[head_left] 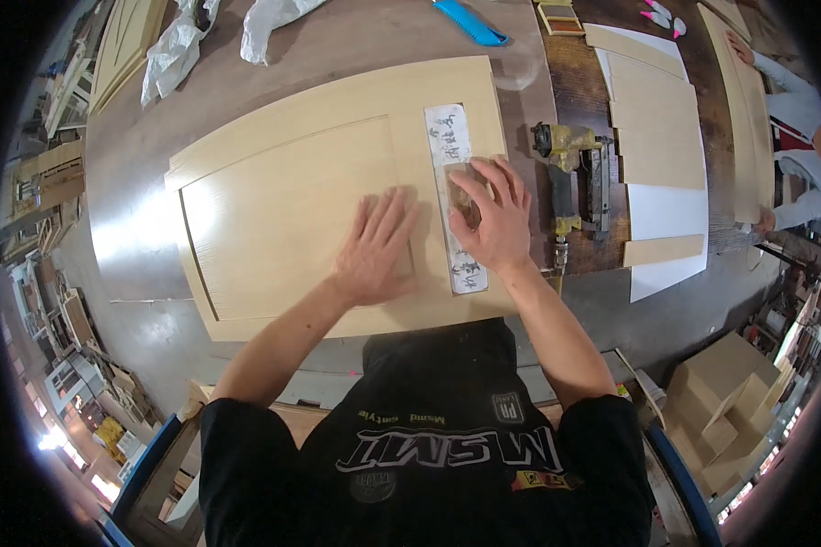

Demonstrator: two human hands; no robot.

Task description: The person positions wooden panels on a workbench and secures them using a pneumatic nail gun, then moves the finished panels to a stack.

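Two-handed work: left hand [374, 253] lies fingers slightly apart, right hand [494, 219] grips brown block [471, 215] over white strip [468, 273]; panelled door [324, 196], on table [356, 36], I judge assembled; what remains, unclear.

Dark handwritten characters [446, 128] are running along white strip [436, 150], right of frame centre; right hand [497, 214] is partly covering strip. At lower centre, black T-shirt [483, 515] is carrying large outlined letters [452, 448], small yellow lettering [426, 419], pale lettered badge [509, 407], red-yellow patch [540, 480]. Round grey emblem [372, 486] is looking too faint for reading.
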